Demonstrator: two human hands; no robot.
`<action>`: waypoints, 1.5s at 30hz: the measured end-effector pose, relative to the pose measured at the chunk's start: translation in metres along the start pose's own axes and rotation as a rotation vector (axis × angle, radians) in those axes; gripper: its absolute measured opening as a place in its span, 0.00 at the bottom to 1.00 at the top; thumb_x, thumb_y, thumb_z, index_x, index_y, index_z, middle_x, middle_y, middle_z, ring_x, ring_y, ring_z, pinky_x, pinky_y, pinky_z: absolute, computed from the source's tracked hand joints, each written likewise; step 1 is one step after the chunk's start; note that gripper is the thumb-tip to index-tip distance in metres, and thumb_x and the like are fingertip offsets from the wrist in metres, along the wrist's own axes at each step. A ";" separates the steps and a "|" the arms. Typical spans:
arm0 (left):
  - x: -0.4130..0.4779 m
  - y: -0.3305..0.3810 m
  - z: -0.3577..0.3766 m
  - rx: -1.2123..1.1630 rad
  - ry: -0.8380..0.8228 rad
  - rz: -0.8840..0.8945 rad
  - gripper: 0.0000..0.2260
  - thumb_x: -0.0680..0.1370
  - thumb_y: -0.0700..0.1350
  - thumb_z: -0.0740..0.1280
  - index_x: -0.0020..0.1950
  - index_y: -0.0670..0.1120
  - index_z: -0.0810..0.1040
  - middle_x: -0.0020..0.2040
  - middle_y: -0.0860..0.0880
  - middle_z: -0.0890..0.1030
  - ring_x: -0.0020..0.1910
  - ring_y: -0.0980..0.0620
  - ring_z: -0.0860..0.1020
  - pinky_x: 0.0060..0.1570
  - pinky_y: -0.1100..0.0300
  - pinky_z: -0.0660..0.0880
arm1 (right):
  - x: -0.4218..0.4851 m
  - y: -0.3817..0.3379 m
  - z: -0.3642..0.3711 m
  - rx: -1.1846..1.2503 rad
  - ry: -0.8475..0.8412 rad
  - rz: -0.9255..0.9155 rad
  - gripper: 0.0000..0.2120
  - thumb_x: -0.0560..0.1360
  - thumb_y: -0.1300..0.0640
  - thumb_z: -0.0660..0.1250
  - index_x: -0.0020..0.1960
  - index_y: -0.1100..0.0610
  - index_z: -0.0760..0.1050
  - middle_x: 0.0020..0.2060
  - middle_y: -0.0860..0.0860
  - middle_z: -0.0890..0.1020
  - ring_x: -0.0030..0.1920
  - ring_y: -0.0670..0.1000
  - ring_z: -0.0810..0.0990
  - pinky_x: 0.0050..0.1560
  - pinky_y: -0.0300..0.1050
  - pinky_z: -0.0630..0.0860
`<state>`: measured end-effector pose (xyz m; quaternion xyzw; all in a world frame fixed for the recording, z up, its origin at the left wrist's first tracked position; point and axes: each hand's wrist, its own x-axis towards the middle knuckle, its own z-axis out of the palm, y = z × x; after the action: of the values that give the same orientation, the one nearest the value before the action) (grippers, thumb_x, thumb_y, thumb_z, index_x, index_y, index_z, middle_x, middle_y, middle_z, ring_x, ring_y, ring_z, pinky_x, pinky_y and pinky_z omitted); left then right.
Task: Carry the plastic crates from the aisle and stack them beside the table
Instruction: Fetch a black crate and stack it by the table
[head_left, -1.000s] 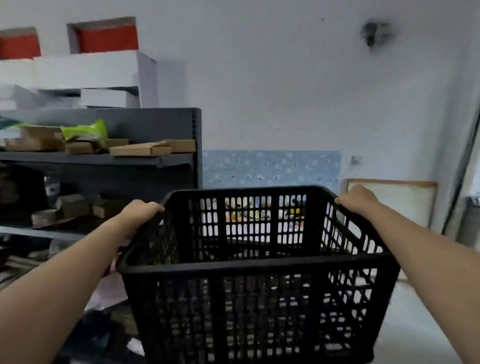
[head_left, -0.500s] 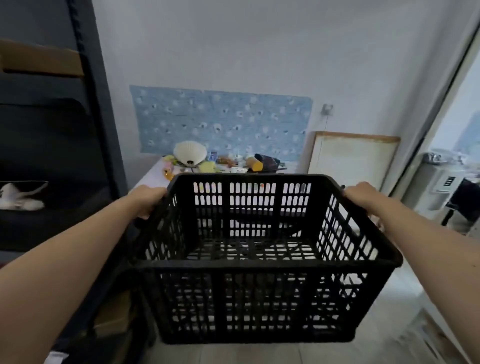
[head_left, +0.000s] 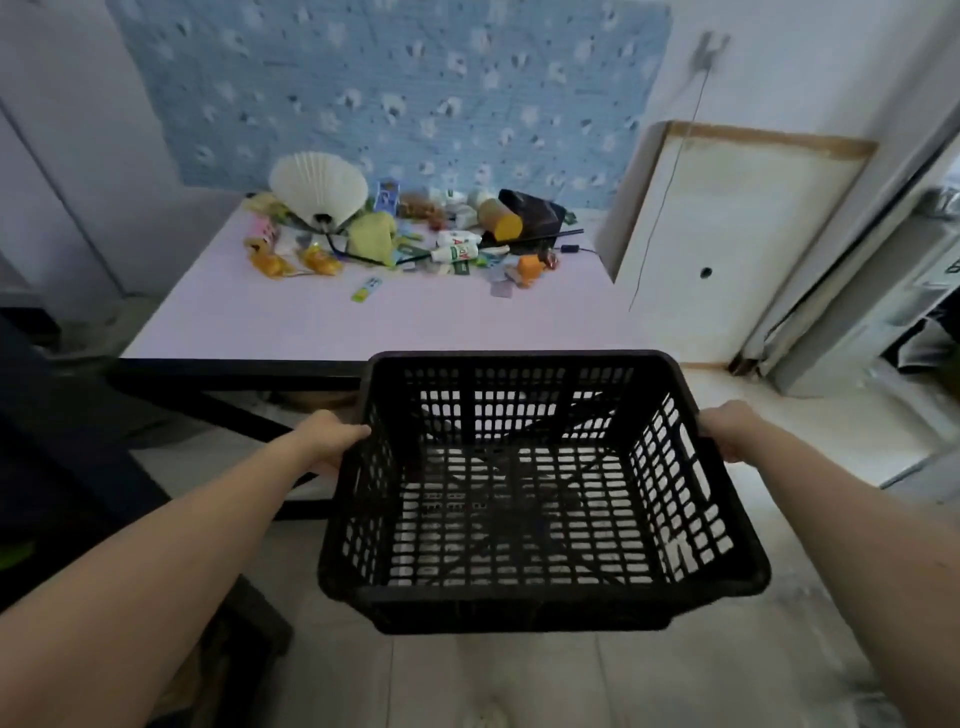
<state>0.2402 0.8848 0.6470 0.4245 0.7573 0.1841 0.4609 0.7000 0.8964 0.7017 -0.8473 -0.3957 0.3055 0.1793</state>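
The black crate (head_left: 540, 493) hangs empty at lower centre of the frame, before the table (head_left: 322, 322). The left hand (head_left: 332, 436) and right hand (head_left: 730, 428) clasp its side rims, fingers curled around them.

Blue patterned wall panel (head_left: 395, 88); pale tiled floor (head_left: 831, 410).

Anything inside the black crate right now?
Nothing: the black crate is empty, floor tiles showing through its slotted bottom. Left hand and right hand grip its side rims.
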 end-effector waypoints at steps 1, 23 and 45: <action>0.019 -0.001 0.006 0.031 0.004 -0.007 0.14 0.77 0.48 0.67 0.48 0.36 0.76 0.44 0.39 0.82 0.43 0.40 0.82 0.47 0.51 0.80 | 0.022 0.001 0.012 -0.013 0.004 0.013 0.05 0.74 0.70 0.61 0.42 0.71 0.67 0.30 0.59 0.70 0.28 0.55 0.71 0.15 0.36 0.65; 0.325 -0.127 0.201 0.256 0.037 -0.436 0.07 0.77 0.38 0.64 0.52 0.35 0.73 0.55 0.33 0.80 0.55 0.36 0.78 0.47 0.54 0.68 | 0.337 0.106 0.300 -0.331 -0.278 0.229 0.11 0.73 0.65 0.62 0.54 0.69 0.72 0.47 0.63 0.78 0.53 0.64 0.78 0.44 0.46 0.68; 0.321 -0.083 0.230 0.243 -0.025 -0.349 0.20 0.75 0.44 0.63 0.68 0.44 0.73 0.65 0.41 0.77 0.60 0.41 0.77 0.57 0.56 0.73 | 0.333 0.101 0.303 -0.355 -0.376 0.038 0.15 0.74 0.62 0.61 0.60 0.62 0.71 0.52 0.61 0.79 0.50 0.62 0.79 0.46 0.50 0.76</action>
<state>0.3285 1.0720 0.3010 0.3415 0.8303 0.0036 0.4405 0.7234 1.1125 0.2947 -0.8011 -0.4535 0.3868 -0.0546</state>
